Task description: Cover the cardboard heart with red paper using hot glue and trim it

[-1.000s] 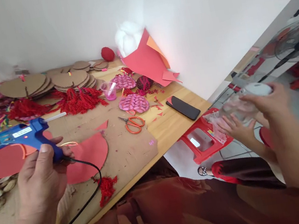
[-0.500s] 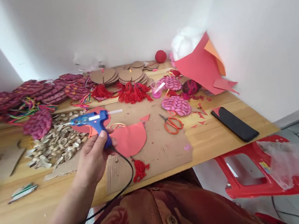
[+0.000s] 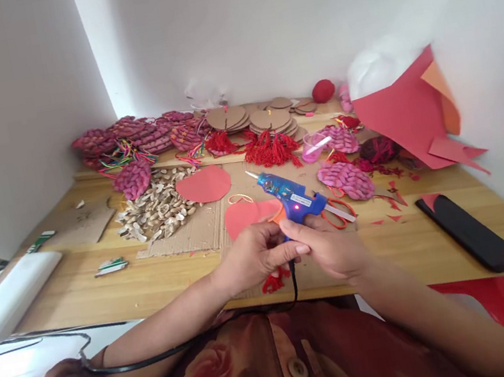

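A blue glue gun (image 3: pixel 289 195) is raised over the table's front part, its nozzle tilted up to the left and a small red light glowing on its body. My left hand (image 3: pixel 251 253) grips the handle from the left, and my right hand (image 3: pixel 333 245) closes round the same handle from the right. A clear glue stick (image 3: pixel 340 212) pokes out of the back. Beneath the gun lie a red paper circle (image 3: pixel 238 218) and orange-handled scissors (image 3: pixel 346 207), both partly covered. Behind my fingers a red tassel (image 3: pixel 274 283) shows in part.
Pistachio-like shells (image 3: pixel 162 207) are heaped on cardboard at left, beside another red circle (image 3: pixel 204 184). Braided pink pads (image 3: pixel 145 136), cardboard discs (image 3: pixel 227 117) and red tassels (image 3: pixel 271 148) line the back. Red paper (image 3: pixel 404 109) leans at right, near a black phone-like object (image 3: pixel 474 232).
The glue gun has moved right with my left hand, and its nozzle now points more upward. My right hand has come into view and taken hold of the handle. The view has turned left.
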